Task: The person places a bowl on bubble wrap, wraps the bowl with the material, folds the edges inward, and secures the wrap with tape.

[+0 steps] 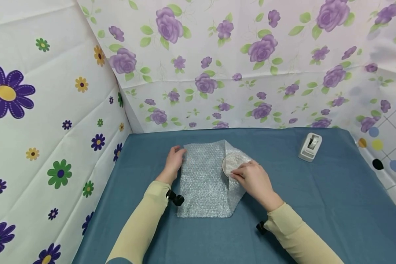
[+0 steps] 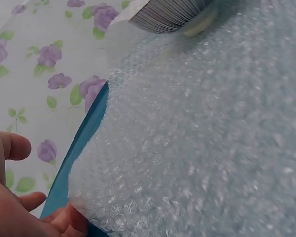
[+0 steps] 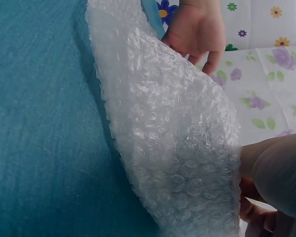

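Note:
A sheet of bubble wrap [image 1: 202,179] lies on the blue cloth, its right part folded up and over a bowl. The bowl [image 2: 172,17] has a ribbed, striped outer wall and a pale foot, and it stands tilted on the wrap; the fold hides much of it in the head view. At the wrap's upper left edge, my left hand [image 1: 175,161] touches the border with loose fingers, the thumb apart. Fingers bent, my right hand [image 1: 255,181] pinches the folded wrap at the bowl's mouth. The right wrist view shows this hand partly hidden behind the raised wrap.
A white tape dispenser [image 1: 310,147] stands at the back right of the blue cloth [image 1: 316,205]. Flowered sheets hang behind and to the left, and a dotted one [image 1: 387,146] hangs on the right.

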The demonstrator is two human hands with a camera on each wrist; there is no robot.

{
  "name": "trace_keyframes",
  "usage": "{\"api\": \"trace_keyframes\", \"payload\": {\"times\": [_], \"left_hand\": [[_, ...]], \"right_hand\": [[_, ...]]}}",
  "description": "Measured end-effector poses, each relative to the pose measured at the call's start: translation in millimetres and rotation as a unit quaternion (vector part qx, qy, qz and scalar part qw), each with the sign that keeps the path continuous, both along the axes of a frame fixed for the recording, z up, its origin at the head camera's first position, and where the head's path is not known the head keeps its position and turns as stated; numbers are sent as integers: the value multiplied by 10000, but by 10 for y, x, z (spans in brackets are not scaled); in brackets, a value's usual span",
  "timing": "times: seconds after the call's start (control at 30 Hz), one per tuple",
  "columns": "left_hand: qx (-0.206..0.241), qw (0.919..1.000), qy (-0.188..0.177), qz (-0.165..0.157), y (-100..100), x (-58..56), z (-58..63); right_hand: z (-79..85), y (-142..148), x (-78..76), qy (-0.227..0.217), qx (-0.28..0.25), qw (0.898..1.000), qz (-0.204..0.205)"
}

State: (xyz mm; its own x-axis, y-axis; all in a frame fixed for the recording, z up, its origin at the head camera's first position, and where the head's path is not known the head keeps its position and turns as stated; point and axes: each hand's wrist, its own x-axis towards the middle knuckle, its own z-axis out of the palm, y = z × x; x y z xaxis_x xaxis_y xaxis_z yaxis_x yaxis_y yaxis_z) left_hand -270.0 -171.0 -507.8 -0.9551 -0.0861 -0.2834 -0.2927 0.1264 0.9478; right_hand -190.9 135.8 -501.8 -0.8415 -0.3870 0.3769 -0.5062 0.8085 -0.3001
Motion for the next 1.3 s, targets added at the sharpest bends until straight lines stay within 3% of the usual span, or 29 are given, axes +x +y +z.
{"api": "trace_keyframes", "payload": {"times": [0.3, 0.53, 0.93, 1.3], "left_hand": [[506, 9983, -285, 53, -21, -70, -37], [415, 9983, -378, 130, -4, -87, -35], [319, 9988, -225, 284, -16, -124, -105], [342, 9989, -105, 312, -2, -145, -134]], "right_hand": [[29, 47, -7, -12, 108, 9998, 172], [15, 94, 41, -144, 198, 9994, 254], [-51, 186, 157, -543, 285, 9978, 269], [-65, 266, 215, -904, 437, 9931, 599]]}}
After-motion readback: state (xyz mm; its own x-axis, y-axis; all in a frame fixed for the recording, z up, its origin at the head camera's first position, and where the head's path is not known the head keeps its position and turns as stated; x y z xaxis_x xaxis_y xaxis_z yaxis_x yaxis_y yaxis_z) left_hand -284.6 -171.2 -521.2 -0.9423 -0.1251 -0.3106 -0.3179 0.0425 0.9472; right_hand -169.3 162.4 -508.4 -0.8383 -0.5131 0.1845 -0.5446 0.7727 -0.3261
